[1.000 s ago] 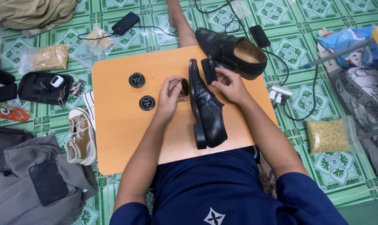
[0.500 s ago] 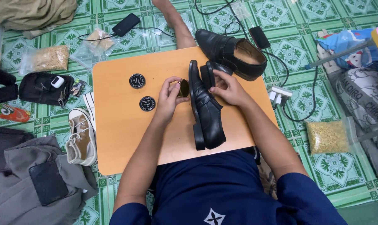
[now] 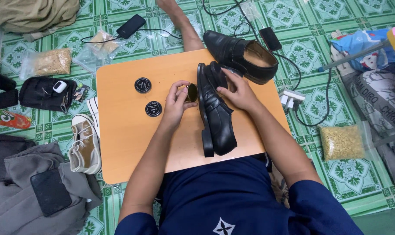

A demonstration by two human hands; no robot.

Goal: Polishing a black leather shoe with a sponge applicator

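left hand (image 3: pixel 176 101) pinching, right hand (image 3: pixel 237 90) flat — forearms converging

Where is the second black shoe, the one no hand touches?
In the head view, the second black shoe sits at the table's far right corner, just beyond the right hand.

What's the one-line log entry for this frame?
left hand: holds small round tin | right hand: steadies black shoe on its side | surface: wooden board

I see a low orange table (image 3: pixel 128 143) on the green tiled floor (image 3: pixel 358 182). On it lie a black shoe (image 3: pixel 216 114) on its side, two round black tins (image 3: pixel 142 85) (image 3: pixel 153 109), and the toe of a second shoe (image 3: pixel 241 56).
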